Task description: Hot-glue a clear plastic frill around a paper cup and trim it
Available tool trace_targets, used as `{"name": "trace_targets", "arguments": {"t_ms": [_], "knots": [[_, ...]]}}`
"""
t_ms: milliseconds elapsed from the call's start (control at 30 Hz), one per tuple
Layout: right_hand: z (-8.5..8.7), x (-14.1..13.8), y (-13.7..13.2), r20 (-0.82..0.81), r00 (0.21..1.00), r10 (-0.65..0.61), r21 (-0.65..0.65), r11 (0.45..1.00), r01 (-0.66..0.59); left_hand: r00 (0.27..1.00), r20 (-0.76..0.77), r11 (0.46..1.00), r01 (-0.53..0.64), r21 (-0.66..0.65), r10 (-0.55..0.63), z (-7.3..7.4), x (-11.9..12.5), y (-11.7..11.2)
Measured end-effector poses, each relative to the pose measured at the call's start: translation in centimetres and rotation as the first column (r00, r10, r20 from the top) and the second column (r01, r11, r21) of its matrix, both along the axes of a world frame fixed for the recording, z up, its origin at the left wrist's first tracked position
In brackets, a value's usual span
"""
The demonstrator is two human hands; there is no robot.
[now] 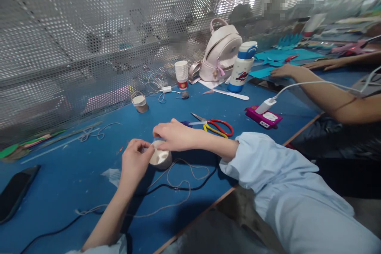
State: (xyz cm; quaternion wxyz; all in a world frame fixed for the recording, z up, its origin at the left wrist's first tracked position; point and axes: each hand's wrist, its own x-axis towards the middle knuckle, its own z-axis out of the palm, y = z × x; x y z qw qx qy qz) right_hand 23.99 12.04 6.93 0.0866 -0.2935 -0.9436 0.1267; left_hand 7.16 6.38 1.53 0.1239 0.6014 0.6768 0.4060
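Note:
A short pale cup (162,161), which looks like a cut-down paper cup, stands on the blue table with its white inside facing up. My left hand (135,160) pinches at its left rim with thumb and fingertips. From the right, my right hand (177,135) reaches over the far rim, its fingers closed on the edge. My fingers hide part of the rim. Thin grey string (190,190) runs from beside the cup in loose loops over the table. Behind my right hand lie scissors (218,126) with red and yellow handles.
A similar small cup (140,104) with a string loop stands farther back, near stacked paper cups (181,74), a white knife (232,94), a bottle (241,67) and a pink backpack (222,51). A phone (18,192) lies left. At right are a purple power strip (263,117) and another person's arms (324,89).

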Motion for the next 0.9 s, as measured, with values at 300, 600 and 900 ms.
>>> {"name": "trace_targets", "arguments": {"t_ms": [300,600,900], "knots": [[-2.3,2.3,-1.8,-0.029,0.982,0.188,0.476,0.866,-0.152,0.999,0.035,1.0,-0.003,-0.013,0.004,-0.2,0.0,-0.2],[-3.4,1.8,-1.4,0.053,0.992,0.113,0.45,0.884,-0.125,0.998,0.062,0.999,0.036,-0.04,-0.034,0.1,-0.3,-0.3],[-3.3,0.5,-1.8,0.032,0.998,0.063,0.405,0.912,-0.07,0.997,0.073,0.997,0.015,-0.072,-0.01,0.4,-0.4,-0.3]]}}
